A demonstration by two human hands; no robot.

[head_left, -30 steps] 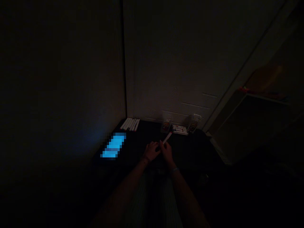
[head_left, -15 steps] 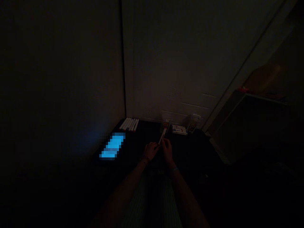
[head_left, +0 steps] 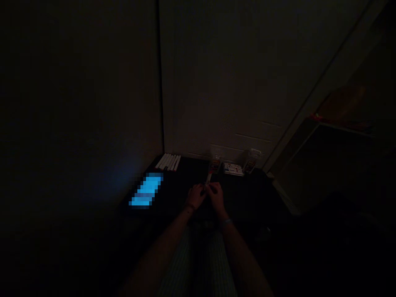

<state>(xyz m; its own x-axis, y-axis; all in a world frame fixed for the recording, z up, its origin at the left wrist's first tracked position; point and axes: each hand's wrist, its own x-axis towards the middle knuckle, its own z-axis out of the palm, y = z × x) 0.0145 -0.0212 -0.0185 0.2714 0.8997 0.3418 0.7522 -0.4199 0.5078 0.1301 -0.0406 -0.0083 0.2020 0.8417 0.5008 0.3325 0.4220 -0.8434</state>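
In the dim light, a white marker [head_left: 209, 178] with a reddish far end points away from me between my hands. My left hand [head_left: 196, 195] is closed around its near end. Fingers of my right hand [head_left: 217, 195] pinch the marker just beside the left fingertips, and the two hands nearly touch. The near part of the marker is hidden by the fingers. Just beyond the marker stands a clear package [head_left: 215, 161] with a dark printed label. Fine detail is lost in the dark.
Several white markers [head_left: 168, 162] lie side by side at the back left of the dark table [head_left: 247, 198]. A glowing blue screen [head_left: 147, 189] lies at the left. At the back right are a stack of white markers [head_left: 234, 169] and another clear package [head_left: 252, 161]. Walls rise behind and left.
The marker has been drawn back toward me and slightly left, with less of it showing. My right hand has shifted left, closer to my left hand, which has barely moved.
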